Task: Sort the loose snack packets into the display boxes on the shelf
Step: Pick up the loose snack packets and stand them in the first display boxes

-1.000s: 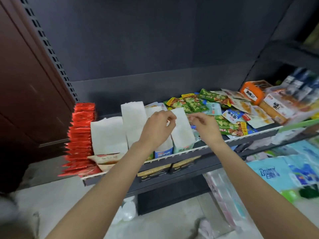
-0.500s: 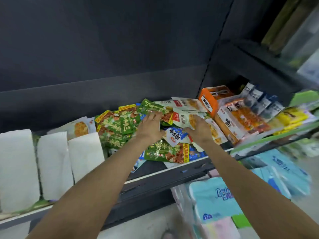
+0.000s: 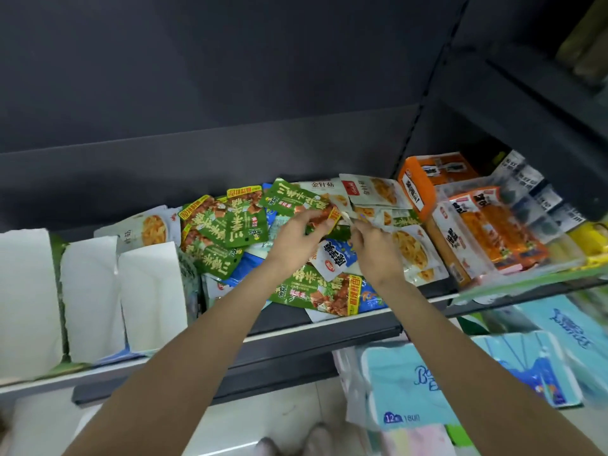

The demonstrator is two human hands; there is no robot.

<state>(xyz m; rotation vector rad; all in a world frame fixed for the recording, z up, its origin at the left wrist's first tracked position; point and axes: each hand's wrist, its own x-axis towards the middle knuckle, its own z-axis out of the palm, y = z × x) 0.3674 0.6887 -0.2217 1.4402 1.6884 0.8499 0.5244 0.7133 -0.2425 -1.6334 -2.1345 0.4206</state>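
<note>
At left, the white display boxes (image 3: 88, 297) stand on the shelf (image 3: 322, 327). Mid-shelf, most loose snack packets (image 3: 230, 232) remain unsorted; left hand (image 3: 296, 235) pinches a green packet (image 3: 324, 218), right hand (image 3: 378, 248) pinches something unclear.

- Shelving unit back panel (image 3: 197, 77): dark grey metal, plain, filling the upper view.
- Shelf front edge (image 3: 296, 343): dark rail with a pale strip along its top.
- Upright post (image 3: 413, 126): slotted, dividing this bay from the adjoining one on the right.
- Upper shelf (image 3: 526, 103), right bay: dark, angled.
- Floor (image 3: 246, 422): pale, smooth tile below the shelf.
- Lighting: dim, even, no window visible.
</note>
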